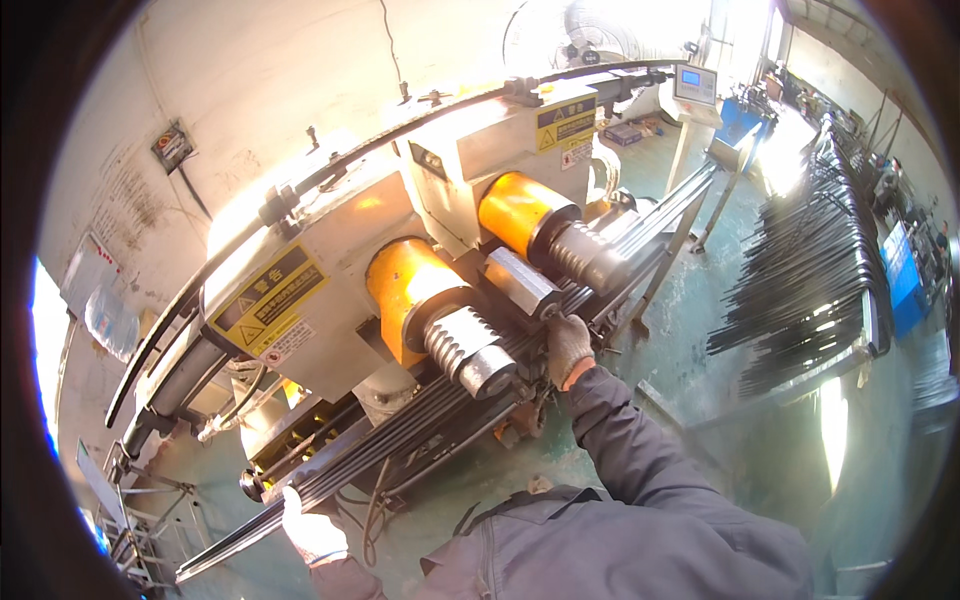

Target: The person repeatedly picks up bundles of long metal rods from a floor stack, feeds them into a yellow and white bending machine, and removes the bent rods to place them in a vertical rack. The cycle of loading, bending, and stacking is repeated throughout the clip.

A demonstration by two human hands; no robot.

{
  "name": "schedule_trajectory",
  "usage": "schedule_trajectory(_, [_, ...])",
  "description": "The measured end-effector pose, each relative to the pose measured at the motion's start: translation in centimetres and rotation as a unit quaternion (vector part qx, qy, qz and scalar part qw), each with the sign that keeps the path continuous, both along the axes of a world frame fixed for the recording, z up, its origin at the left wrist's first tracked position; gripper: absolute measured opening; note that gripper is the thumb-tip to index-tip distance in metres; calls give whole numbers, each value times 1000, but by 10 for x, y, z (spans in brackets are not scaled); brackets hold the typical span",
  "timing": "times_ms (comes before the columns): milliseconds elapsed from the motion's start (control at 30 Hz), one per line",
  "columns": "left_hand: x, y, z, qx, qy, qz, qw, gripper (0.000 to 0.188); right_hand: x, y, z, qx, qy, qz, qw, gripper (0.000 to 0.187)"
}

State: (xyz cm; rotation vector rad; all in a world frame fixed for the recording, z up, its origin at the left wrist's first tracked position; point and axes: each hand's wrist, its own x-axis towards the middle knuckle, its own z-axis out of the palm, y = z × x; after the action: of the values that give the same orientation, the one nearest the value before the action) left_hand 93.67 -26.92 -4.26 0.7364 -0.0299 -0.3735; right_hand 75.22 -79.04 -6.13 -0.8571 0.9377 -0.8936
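My left hand (311, 530), in a pale glove, is at the near side of a bundle of long thin metal rods (330, 470), its fingers closed about the edge of the bundle. The rods run slantwise along the front of a machine. My right hand (568, 348), in a grey glove, is closed at the near end of a silver hexagonal block (522, 283); what lies inside its fingers is hidden. Two ridged metal rollers, a left one (468, 352) and a right one (590, 256), project from orange housings (415, 290) on either side of the block.
The pale machine body (350, 225) carries yellow and black warning labels (270, 297). A control box with a screen (694, 84) stands at the far right. Many dark rods (800, 270) lie on a rack to the right. A fan (585, 45) is at the back.
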Motion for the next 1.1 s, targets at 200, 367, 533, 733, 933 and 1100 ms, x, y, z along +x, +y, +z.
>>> schedule_trajectory(200, [0, 5, 8, 58, -37, 66, 995, 40, 21, -20, -59, -103, 9, 2, 995, 40])
schedule_trajectory(367, [-4, -25, 1, 108, 30, 99, 989, 39, 21, -16, -63, -232, 95, -12, 968, 40])
schedule_trajectory(533, [-21, -69, -14, 105, -77, -54, 990, 44, 17, 7, -38, -132, 148, -54, 979, 44])
schedule_trajectory(733, [3, -6, -17, 68, 42, 131, 988, 47, 11, 2, -26, -75, 104, -68, 989, 53])
schedule_trajectory(933, [17, 9, -33, 95, 41, 107, 989, 50, -34, 17, 12, -136, 152, 14, 979, 47])
schedule_trajectory(1100, [-25, -75, -28, 154, -128, 42, 979, 49, -93, 50, 64, -233, 114, -102, 960, 17])
